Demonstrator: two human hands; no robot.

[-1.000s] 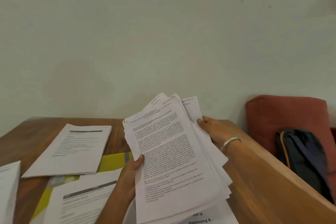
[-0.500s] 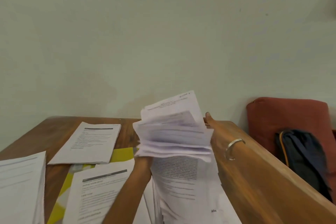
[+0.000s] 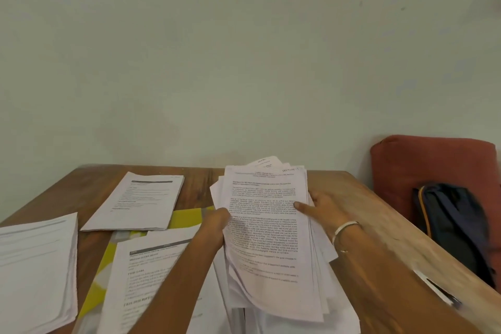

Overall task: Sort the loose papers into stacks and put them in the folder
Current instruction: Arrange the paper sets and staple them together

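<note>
A sheaf [image 3: 267, 228] is sitting right of centre on the table [image 3: 89, 187], the left hand [image 3: 217, 221] gripping its left edge and the right hand [image 3: 322, 210] its right. Left of it, a folder [image 3: 187, 218] is lying under two stacks [image 3: 138, 200] [image 3: 151, 279]. A third stack [image 3: 38, 268] is lying far left. A bag [image 3: 455, 228] is leaning on a cushion [image 3: 431, 163] right of the table.

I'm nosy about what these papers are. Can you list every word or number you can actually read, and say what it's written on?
"SECTION - 1", handwritten, faint: top right corner of the top sheet of the held bundle.
"TASK GOAL", bold heading, likely: near printed sheet lying on the yellow folder.
Body text on the bundle: too small and blurred.
Far sheet and left stack: unreadable.
Left hand and right hand hold the bundle by its edges.
</note>
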